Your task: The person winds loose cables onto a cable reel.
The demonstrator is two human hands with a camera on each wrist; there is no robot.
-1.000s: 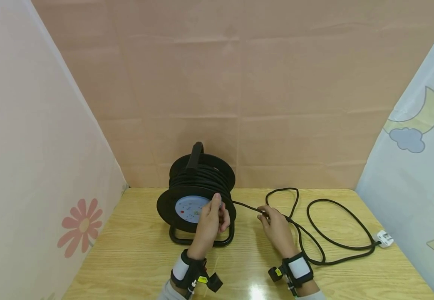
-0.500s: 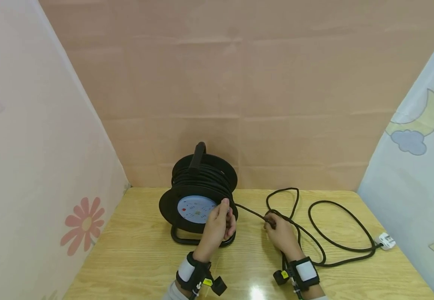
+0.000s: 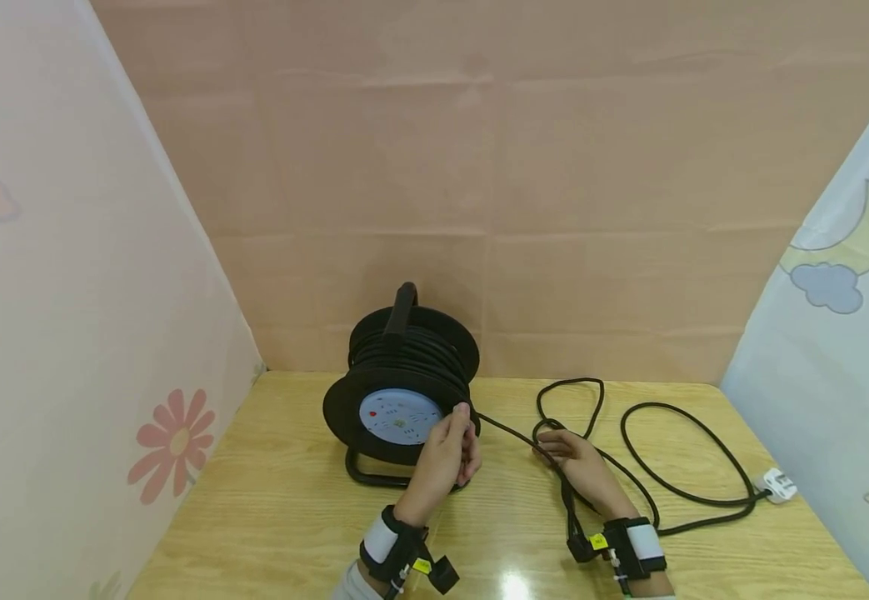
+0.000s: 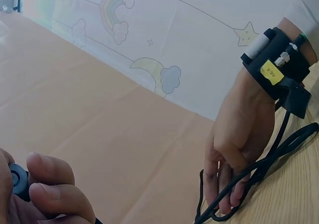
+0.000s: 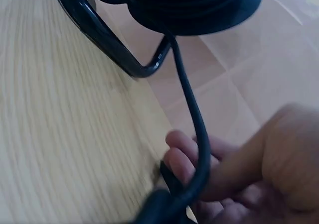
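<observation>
A: What are the hands doing?

B: They're apart. The left hand (image 3: 445, 454) has its fingers curled round a small dark knob (image 4: 20, 184), at the right side of the near face of the reel (image 3: 342, 417). The right hand (image 3: 584, 473), to the right of the reel, has relaxed, fairly straight fingers; black cable (image 5: 203, 144) lies against them, with no firm grip showing.

A: Why hold things like that?

B: My guess: the knob gives leverage on the drum, while loose fingers let the cable slide yet steer its line to the reel.

A: And the reel itself?

B: It stands on the table (image 3: 277, 500) on a tubular frame (image 3: 374, 481), presumably for steadiness. Further right of it the cable's slack lies in wide loops, perhaps to avoid snags, ending at a white plug (image 3: 779, 485).

A: Any writing?

B: The pale blue socket panel (image 3: 397, 415) on the reel has markings too tiny to read. The yellow label (image 4: 271, 73) on the right wrist is illegible too. I find no brand.
</observation>
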